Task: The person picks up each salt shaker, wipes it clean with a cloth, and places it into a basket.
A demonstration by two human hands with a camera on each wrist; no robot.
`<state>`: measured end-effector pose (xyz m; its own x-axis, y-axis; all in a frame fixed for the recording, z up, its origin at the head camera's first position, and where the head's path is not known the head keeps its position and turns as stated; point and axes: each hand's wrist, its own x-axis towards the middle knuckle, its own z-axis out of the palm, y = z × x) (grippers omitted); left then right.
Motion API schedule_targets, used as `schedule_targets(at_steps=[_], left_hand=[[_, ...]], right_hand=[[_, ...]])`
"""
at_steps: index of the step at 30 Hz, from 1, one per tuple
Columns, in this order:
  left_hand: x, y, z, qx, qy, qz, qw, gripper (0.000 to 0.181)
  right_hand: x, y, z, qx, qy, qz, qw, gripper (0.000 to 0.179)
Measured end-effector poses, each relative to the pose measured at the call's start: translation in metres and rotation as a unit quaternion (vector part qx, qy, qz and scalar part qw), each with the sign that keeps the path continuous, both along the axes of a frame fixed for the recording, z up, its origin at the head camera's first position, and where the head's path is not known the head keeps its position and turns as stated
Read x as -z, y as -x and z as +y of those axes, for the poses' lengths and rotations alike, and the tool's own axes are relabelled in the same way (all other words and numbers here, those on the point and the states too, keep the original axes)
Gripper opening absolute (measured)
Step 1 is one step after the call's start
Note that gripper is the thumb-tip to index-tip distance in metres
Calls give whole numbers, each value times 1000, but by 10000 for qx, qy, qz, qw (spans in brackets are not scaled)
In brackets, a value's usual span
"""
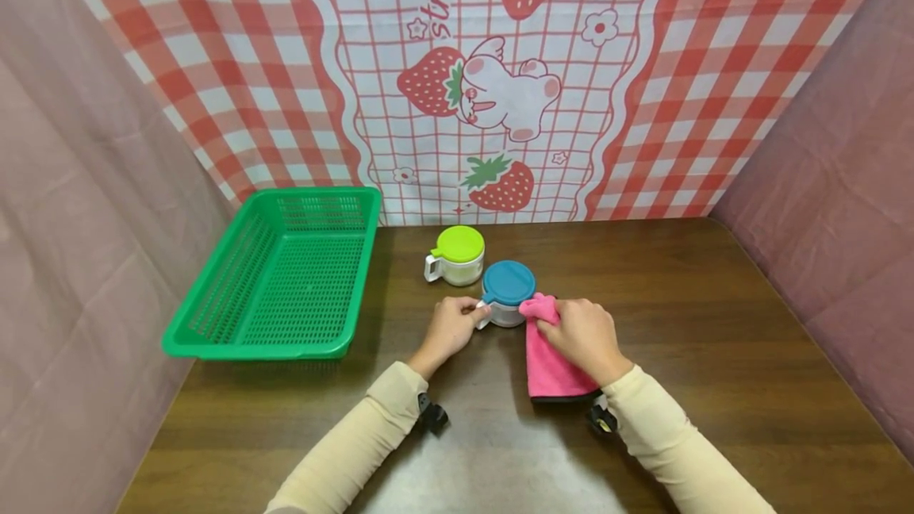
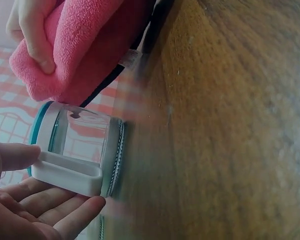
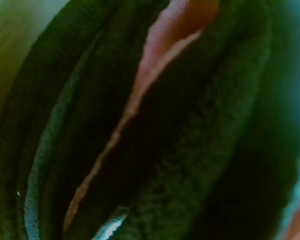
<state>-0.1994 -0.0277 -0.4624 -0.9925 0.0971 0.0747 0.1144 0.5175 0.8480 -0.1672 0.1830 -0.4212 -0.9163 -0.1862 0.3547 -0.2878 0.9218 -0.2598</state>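
Note:
A small clear jar (image 2: 85, 132) with a blue lid (image 1: 509, 282) and a white handle (image 2: 67, 172) stands upright on the table. My left hand (image 1: 451, 329) holds that handle, thumb on one side and fingers on the other. My right hand (image 1: 589, 335) grips a bunched pink cloth (image 1: 553, 363) with dark edging. In the head view, the cloth's upper end is at the jar's right side and the rest hangs toward the table. Dark, blurred cloth folds (image 3: 190, 150) fill most of the right wrist view and hide the right hand's fingers.
Just behind the blue-lidded jar stands a similar jar with a lime-green lid (image 1: 460, 244) and a white handle. A green plastic basket (image 1: 364, 268) sits at the left. A strawberry-print checked cloth (image 1: 493, 101) hangs behind the wooden table (image 1: 714, 339).

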Motion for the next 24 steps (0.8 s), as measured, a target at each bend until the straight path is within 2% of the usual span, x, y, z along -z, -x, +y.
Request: schedule_targets(at_steps=[6,16,24], left_hand=[[-1,0,0,23,-10,-26,10000,21],[-1,0,-1,231,338,229,9989,18],[-4,0,-1,230,425,417,9980,17]], right_hand=[[4,3,-8,-17,-79,-2,10000,33],[10,4,-13,75,-107,-15,9999,33],[14,4,-21,44,-84,-38,9999,35]])
